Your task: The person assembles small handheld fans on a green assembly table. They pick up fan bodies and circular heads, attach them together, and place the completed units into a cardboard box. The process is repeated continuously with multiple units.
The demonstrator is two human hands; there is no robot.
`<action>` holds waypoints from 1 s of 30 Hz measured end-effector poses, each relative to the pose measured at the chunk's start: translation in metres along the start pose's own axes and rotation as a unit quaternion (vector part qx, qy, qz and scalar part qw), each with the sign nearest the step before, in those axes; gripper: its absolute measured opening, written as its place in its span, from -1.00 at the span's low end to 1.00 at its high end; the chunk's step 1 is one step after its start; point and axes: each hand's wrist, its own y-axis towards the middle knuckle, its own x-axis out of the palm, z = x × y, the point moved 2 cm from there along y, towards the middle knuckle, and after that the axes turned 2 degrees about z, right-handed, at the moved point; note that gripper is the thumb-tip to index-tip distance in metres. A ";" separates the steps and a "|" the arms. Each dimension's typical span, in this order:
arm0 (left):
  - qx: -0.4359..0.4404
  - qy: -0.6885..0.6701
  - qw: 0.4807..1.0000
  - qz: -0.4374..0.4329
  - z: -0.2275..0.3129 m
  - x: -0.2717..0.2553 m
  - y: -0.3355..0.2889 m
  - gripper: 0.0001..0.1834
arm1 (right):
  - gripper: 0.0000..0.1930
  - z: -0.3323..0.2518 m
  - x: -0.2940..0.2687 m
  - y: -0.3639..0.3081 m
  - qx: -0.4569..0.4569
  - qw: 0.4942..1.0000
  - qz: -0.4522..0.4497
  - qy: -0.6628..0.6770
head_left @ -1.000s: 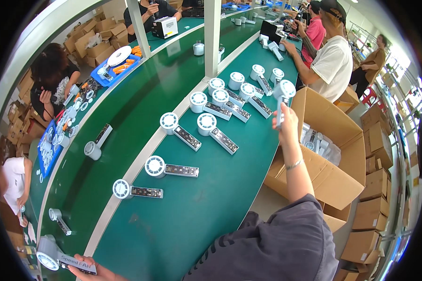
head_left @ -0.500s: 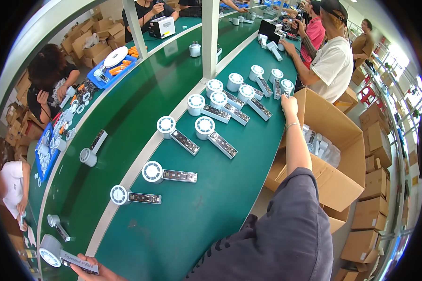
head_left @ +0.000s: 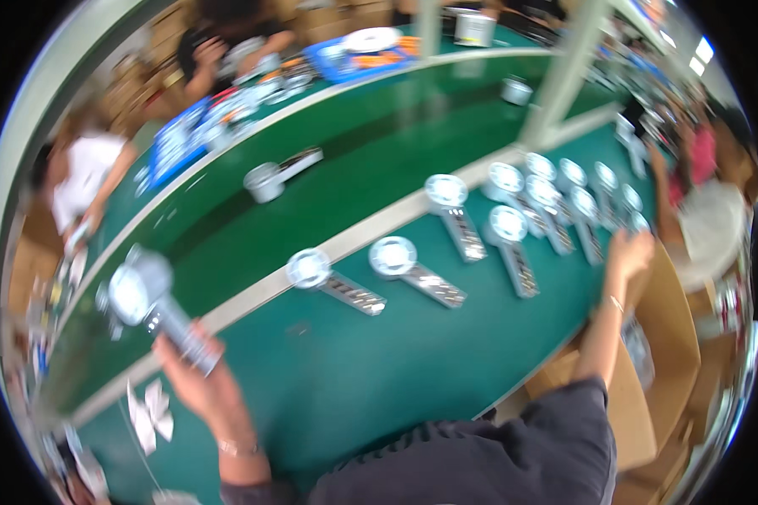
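Observation:
In my left hand [head_left: 194, 370], raised over the belt's near rail, is a light grey handheld fan [head_left: 135, 290]. The fingers wrap its handle, and its round head points away from me, smeared by motion. At the far right of the green table, my right hand [head_left: 632, 255] is closed about the handle of another handheld fan [head_left: 639, 222]; most of that handle is hidden. Several similar fans lie to its left, heads toward the rail. Their handles show bare circuit boards, as on the nearest-left fan [head_left: 337, 286] and the fan beside it [head_left: 417, 269].
A cardboard box [head_left: 669, 337] stands against the table's right edge. Along the green conveyor belt [head_left: 370, 151] lies one fan [head_left: 269, 181]; a metal post [head_left: 564, 76] rises at its rail. Blue trays [head_left: 178, 143] and co-workers line the far side. White paper pieces [head_left: 150, 414] lie at lower left.
My view has swung left, so the table and fans appear shifted. The left hand has lifted its fan up and inward. My right hand remains at the far-right fan.

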 end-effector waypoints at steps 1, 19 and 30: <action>-0.033 -0.005 0.999 0.003 -0.009 0.013 -0.002 -0.66 | -0.64 -0.011 -0.022 0.002 -0.050 0.993 0.071 0.086; -0.120 0.225 0.906 -0.338 -0.062 0.058 -0.026 -0.72 | -0.50 -0.232 -0.325 -0.168 -0.217 0.249 -0.689 0.646; 0.350 0.586 0.701 -0.207 -0.139 0.066 0.168 -0.13 | -0.67 -0.146 -0.286 -0.195 -0.179 0.038 -0.925 0.333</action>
